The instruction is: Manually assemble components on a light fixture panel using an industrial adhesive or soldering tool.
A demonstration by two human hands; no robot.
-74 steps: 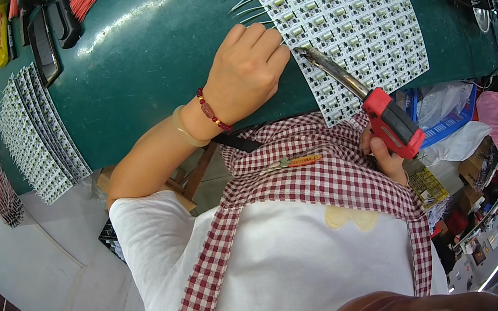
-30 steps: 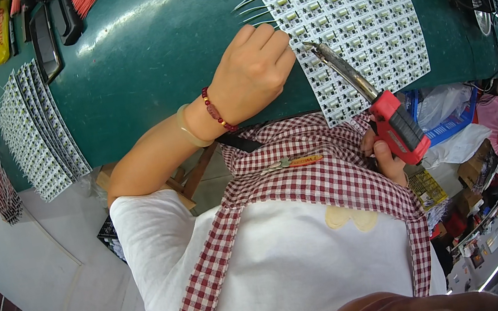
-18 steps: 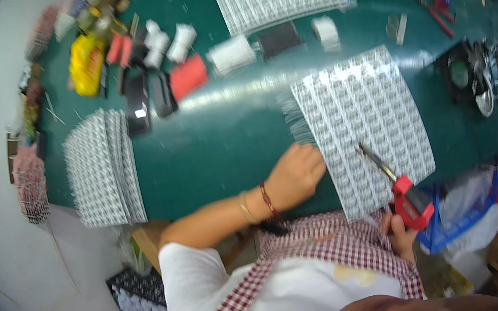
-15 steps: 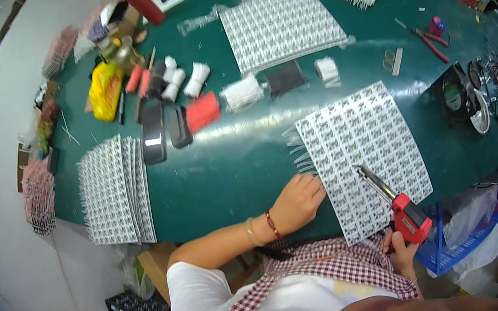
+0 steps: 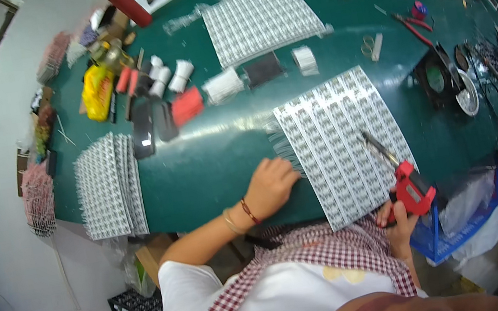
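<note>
The closed right hand (image 5: 399,226) grips a red soldering gun (image 5: 414,190); its tip (image 5: 365,135) is best kept clear of the curled left hand (image 5: 272,184), beside wires (image 5: 284,145), its hold unclear.

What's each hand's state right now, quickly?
Left hand: closed, fingers curled, by the circuit-board sheet's left edge; can't tell if it pinches anything.
Right hand: closed, holding the red-and-black soldering iron.

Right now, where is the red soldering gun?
In the head view, the red soldering gun is right of centre, in the right hand, its tip over the white circuit-board sheet.
</note>
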